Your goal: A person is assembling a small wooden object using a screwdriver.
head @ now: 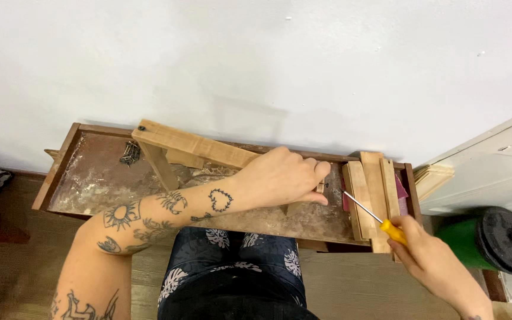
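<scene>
The right hand [437, 261] has its grip closed around a yellow-handled screwdriver [374, 218], the thin steel shaft angled toward the end of a pale wooden frame piece [194, 145]. The left hand [282, 176] clamps that piece down, fingers curled over it. A slipping tip could jab those fingers. Both rest on a worn, dusty brown surface [84, 178] with loose screws [130, 152] and stacked smooth slats [374, 189].

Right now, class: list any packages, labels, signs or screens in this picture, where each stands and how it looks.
None in view: no package, label, sign or screen shows.
Nearest thing to a container: green drum, lying on its side at far right on the floor, round black end.
Left hand rests on a wooden frame; right hand holds a yellow-handled screwdriver.
</scene>
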